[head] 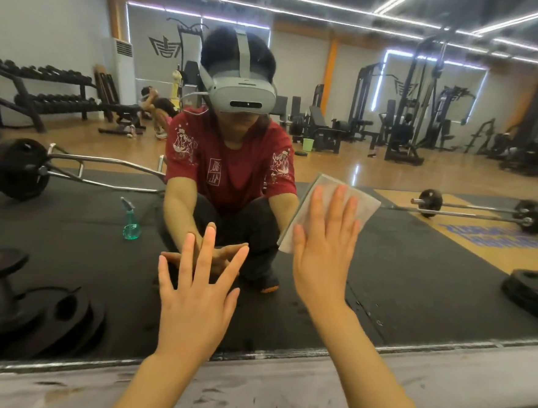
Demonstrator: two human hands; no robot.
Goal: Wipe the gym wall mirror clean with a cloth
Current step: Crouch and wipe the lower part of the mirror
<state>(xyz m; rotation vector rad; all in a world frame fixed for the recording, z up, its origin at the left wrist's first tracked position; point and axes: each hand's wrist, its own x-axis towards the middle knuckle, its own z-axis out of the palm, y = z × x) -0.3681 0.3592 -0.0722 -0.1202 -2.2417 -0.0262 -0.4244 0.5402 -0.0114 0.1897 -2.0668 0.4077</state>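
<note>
Both forearms reach up from the bottom edge toward the mirror [415, 271], which stands on a pale scuffed ledge [280, 392]. The left hand [196, 294] lies flat against the glass, fingers straight and spread, holding nothing; its reflection meets it at the fingertips. The right hand [323, 249], higher and to the right of it, is also flat with fingers straight and slightly fanned, palm pressing the cloth [331, 208] against the glass. The cloth is a pale folded square, tilted so that one corner points up past the fingertips and another sticks out to the left of the palm; most of it lies under the fingers and above them. Beyond the hands, the glass shows the person crouching in a red shirt [232, 166], with a headset [242, 93] on the head. To the left of the left hand, in the reflection, a teal spray bottle [131, 223] stands on the black mat. Farther back, barbells, weight plates, a dumbbell rack [43, 92] and machines fill the reflected gym.
</note>
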